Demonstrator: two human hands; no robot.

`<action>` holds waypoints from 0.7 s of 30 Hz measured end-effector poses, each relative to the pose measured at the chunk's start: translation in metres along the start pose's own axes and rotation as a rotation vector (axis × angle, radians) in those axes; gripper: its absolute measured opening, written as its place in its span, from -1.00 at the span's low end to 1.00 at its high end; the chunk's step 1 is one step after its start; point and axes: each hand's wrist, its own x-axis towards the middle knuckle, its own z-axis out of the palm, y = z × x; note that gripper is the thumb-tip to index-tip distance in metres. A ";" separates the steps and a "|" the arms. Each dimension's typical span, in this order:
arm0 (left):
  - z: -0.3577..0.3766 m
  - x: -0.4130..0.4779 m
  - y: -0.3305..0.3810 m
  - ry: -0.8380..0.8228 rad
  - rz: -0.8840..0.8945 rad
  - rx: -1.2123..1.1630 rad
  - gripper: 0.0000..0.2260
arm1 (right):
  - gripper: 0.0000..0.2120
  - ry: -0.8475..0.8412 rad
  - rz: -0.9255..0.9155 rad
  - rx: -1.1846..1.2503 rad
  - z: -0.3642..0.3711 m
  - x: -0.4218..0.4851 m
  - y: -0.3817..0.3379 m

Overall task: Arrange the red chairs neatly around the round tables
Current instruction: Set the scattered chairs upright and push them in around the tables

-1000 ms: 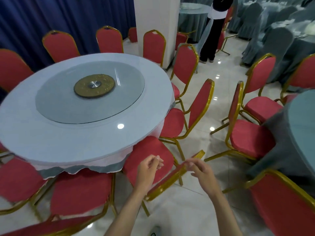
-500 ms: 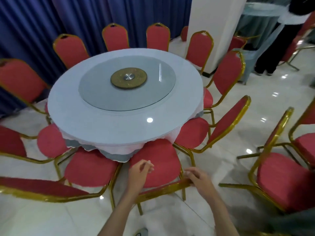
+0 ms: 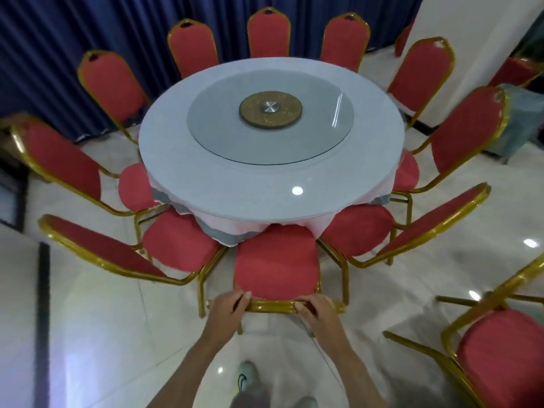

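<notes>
Since half a second ago the left grip [image 3: 228,307] has come down onto the gold top rail [image 3: 272,306], which then lay slanted and now runs level. It and the right grip [image 3: 316,315] each curl round that rail, one toward each end. They hold the red chair [image 3: 276,263] on the near side of the round desk [image 3: 265,198], its seat front just under the cloth hem. The chair faces the desk centre, rail crosswise along the rim, backrest upright. Its metal frame looks stiff and fairly light, and should slide easily on the glossy floor [image 3: 103,334], so the rail ends seem the best hold. The padded seat would give. Neighbour chairs [image 3: 176,240] flank it at the desk, with more ringing the far side before the blue curtain [image 3: 59,39]
</notes>
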 end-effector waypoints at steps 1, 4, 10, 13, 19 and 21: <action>-0.002 -0.002 0.007 -0.014 0.015 0.021 -0.58 | -0.54 0.001 -0.006 0.003 0.000 0.002 0.002; -0.005 -0.002 0.011 -0.045 0.028 0.098 -0.81 | -0.46 0.015 -0.018 -0.010 0.003 0.006 0.011; 0.006 0.022 -0.003 -0.089 -0.074 0.158 -0.43 | -0.56 -0.022 -0.060 -0.060 -0.008 0.025 0.024; 0.007 0.033 0.007 -0.067 -0.072 0.107 -0.42 | -0.57 -0.053 -0.031 -0.056 -0.017 0.042 0.032; 0.006 0.040 0.012 -0.028 -0.097 0.078 -0.51 | -0.60 -0.087 -0.022 -0.073 -0.018 0.051 0.029; 0.005 0.040 0.012 -0.041 -0.095 0.071 -0.40 | -0.59 -0.091 -0.007 -0.060 -0.021 0.050 0.023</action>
